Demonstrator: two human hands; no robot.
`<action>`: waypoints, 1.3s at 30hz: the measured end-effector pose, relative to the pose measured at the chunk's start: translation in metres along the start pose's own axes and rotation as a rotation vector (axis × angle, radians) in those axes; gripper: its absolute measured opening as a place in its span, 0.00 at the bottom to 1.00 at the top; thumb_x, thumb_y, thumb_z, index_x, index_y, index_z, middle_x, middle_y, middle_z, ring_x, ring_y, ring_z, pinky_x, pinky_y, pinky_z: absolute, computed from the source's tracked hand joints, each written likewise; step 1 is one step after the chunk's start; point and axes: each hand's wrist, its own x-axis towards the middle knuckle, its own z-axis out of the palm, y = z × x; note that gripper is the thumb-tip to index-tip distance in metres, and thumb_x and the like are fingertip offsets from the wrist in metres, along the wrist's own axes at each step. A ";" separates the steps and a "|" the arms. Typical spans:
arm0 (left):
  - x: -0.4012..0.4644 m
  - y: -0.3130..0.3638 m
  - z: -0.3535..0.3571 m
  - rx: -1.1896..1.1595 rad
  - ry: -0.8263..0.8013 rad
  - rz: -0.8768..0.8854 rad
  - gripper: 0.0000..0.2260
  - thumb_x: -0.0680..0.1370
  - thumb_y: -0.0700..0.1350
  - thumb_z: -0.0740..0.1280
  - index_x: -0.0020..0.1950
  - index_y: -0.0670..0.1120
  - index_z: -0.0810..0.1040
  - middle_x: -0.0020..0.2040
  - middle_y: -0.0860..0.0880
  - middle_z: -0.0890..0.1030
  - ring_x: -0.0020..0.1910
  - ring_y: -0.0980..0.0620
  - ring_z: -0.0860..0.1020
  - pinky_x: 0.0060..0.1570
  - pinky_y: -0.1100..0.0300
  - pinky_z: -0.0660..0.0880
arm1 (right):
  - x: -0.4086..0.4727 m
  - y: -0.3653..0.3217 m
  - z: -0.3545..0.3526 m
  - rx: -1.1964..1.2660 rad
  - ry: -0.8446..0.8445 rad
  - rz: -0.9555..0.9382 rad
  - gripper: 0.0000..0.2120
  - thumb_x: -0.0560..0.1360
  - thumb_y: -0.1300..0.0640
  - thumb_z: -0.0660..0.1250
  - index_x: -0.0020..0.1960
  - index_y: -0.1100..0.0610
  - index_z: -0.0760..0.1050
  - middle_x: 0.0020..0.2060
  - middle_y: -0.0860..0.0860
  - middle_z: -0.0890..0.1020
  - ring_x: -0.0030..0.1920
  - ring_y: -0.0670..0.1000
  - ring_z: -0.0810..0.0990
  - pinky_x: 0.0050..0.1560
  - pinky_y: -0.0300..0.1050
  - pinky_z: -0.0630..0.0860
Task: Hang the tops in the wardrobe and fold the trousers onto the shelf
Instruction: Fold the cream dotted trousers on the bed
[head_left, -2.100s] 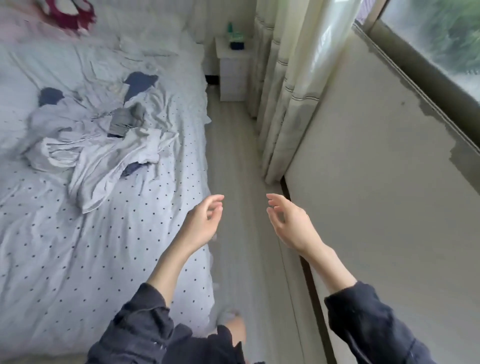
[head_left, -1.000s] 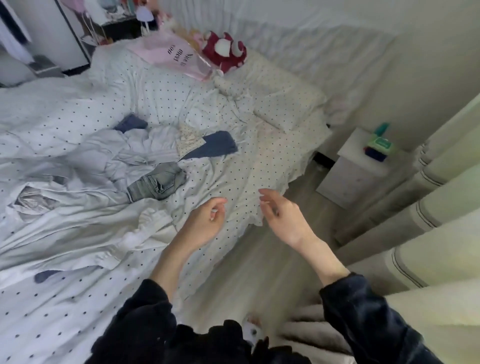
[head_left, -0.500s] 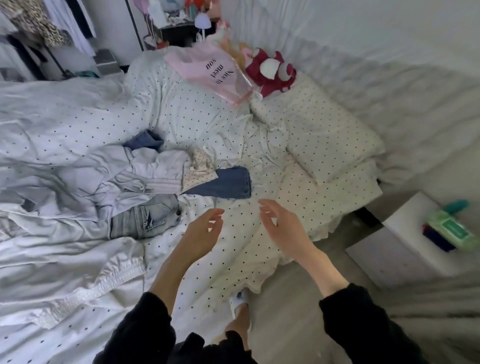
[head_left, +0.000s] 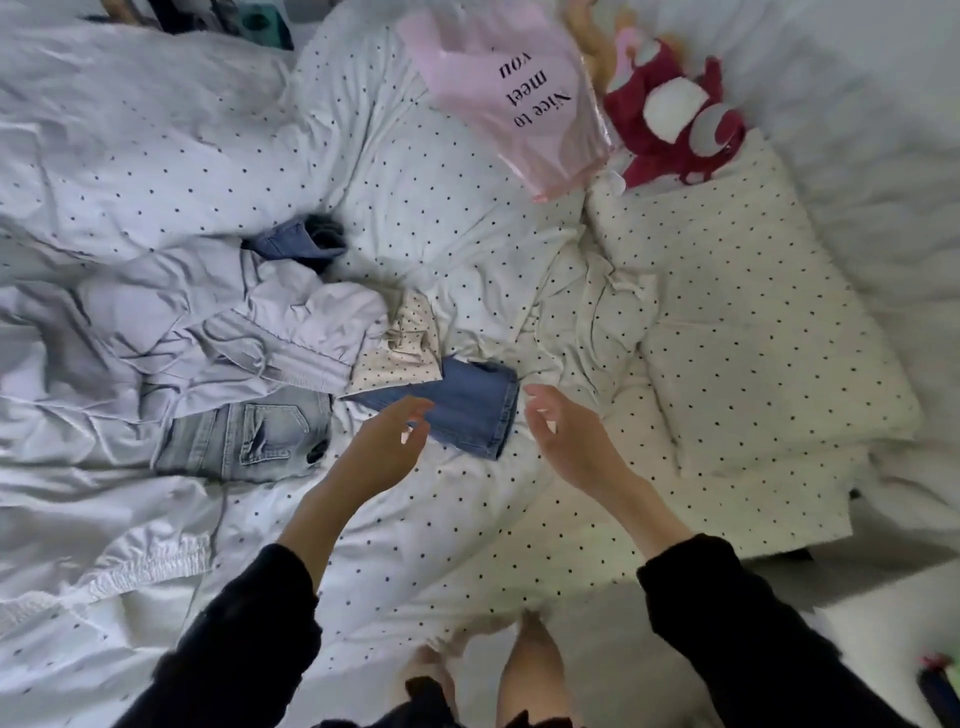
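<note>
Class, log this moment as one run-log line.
left hand: open, empty | right hand: open, empty | nearest: dark blue denim trousers on polka-dot bed sheet | hung/folded: none seen

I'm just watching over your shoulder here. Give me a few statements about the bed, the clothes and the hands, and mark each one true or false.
1. Both hands are empty. True: the left hand and the right hand hover over the bed with relaxed fingers.
2. The dark blue denim piece lies between the two hands. True.
3. The light grey jeans are neatly folded on a shelf. False: they lie crumpled on the bed, left of the left hand.
4. The pink bag has writing on it. True: it reads "Nice to meet you".
5. The red plush toy sits on the floor. False: it sits at the head of the bed, beside the pink bag.
</note>
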 end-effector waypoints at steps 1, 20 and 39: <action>0.013 -0.003 0.006 -0.008 0.030 -0.022 0.16 0.80 0.41 0.59 0.68 0.46 0.70 0.64 0.48 0.75 0.60 0.50 0.75 0.52 0.66 0.65 | 0.023 0.010 0.001 -0.017 -0.040 -0.016 0.18 0.82 0.55 0.54 0.71 0.55 0.65 0.64 0.52 0.75 0.63 0.50 0.74 0.55 0.36 0.65; 0.255 -0.134 0.112 0.541 0.604 -0.207 0.18 0.64 0.31 0.74 0.51 0.43 0.82 0.44 0.44 0.82 0.43 0.41 0.80 0.40 0.50 0.76 | 0.274 0.126 0.118 -0.255 -0.276 -0.494 0.20 0.79 0.60 0.59 0.71 0.55 0.63 0.70 0.49 0.65 0.69 0.51 0.64 0.63 0.45 0.68; 0.172 -0.039 0.164 0.128 0.692 0.093 0.11 0.74 0.46 0.64 0.50 0.42 0.80 0.44 0.49 0.82 0.41 0.55 0.79 0.42 0.62 0.78 | 0.277 0.159 0.062 -0.327 -0.135 -0.899 0.17 0.62 0.69 0.74 0.49 0.59 0.83 0.47 0.52 0.85 0.50 0.53 0.84 0.63 0.61 0.63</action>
